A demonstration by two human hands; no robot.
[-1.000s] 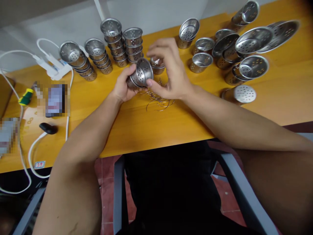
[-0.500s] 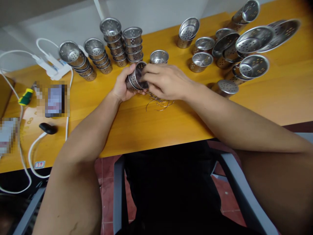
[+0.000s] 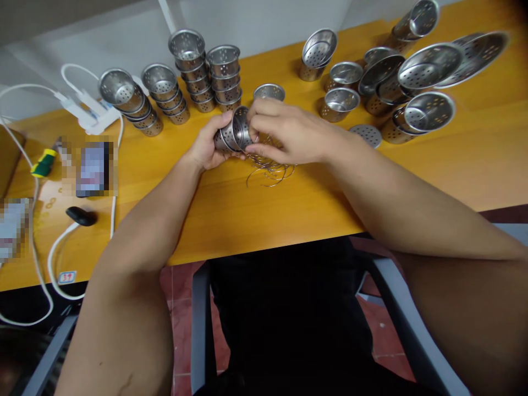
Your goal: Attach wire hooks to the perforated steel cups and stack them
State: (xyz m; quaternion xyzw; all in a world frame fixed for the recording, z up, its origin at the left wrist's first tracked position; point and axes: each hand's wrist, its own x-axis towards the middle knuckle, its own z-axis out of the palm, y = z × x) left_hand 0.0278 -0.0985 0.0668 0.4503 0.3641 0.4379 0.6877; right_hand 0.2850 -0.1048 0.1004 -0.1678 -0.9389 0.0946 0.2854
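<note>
My left hand point(image 3: 208, 144) is closed round a tilted stack of perforated metal cups point(image 3: 225, 139), one nested in another, mouths facing right. At the front cup's mouth, my right hand point(image 3: 284, 132) has its fingers curled inward and its thumb by the lower rim. Whatever those fingers pinch is hidden. Under the right hand lies a loose tangle of thin metal wire rings point(image 3: 274, 170) on the table. Just behind it stands another perforated cup point(image 3: 269, 92), partly covered by the hand.
Several stacks of perforated cups point(image 3: 186, 47) line the back left of the yellow table point(image 3: 247, 225). More cups point(image 3: 340, 103) crowd the right side. At left are a power strip point(image 3: 97, 118), white cables, a phone point(image 3: 93, 170) and a green-yellow handled tool point(image 3: 44, 163).
My right hand has shifted slightly right, its fingers drawn back from deeper inside the cup's mouth. The held cups have moved a little to the right.
</note>
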